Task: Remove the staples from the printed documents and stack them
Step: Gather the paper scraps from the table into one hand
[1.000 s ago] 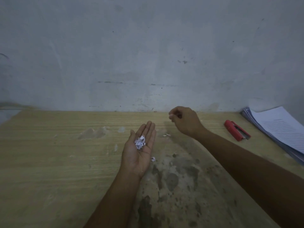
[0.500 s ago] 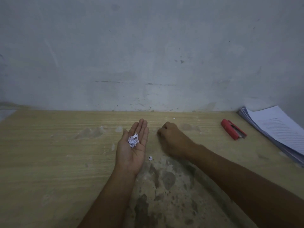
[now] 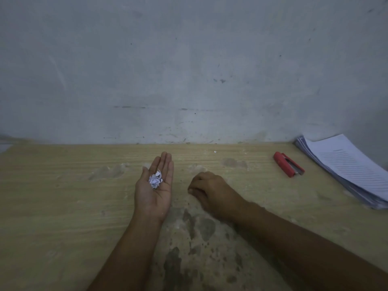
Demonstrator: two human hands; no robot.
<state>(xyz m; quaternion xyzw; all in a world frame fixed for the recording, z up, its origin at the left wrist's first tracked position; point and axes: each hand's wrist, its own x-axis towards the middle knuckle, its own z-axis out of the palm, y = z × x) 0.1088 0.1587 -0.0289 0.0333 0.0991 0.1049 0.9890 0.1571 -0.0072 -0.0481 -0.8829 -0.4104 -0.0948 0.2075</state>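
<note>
In the left hand [image 3: 154, 192], flat and palm up: a loose heap of paper scraps [image 3: 155, 181]. Under the right hand [image 3: 210, 190], knuckles up, fingers curled onto the tabletop [image 3: 63, 196]: cannot tell whether anything is pinched. Likely to spill with any tilt of that palm or a knock from its neighbour. Easy to overlook: one white fleck [image 3: 215, 151] near the wall [image 3: 189, 70]. Well apart, far right: documents [image 3: 346, 169] stacked beside the red stapler [image 3: 288, 167].
</note>
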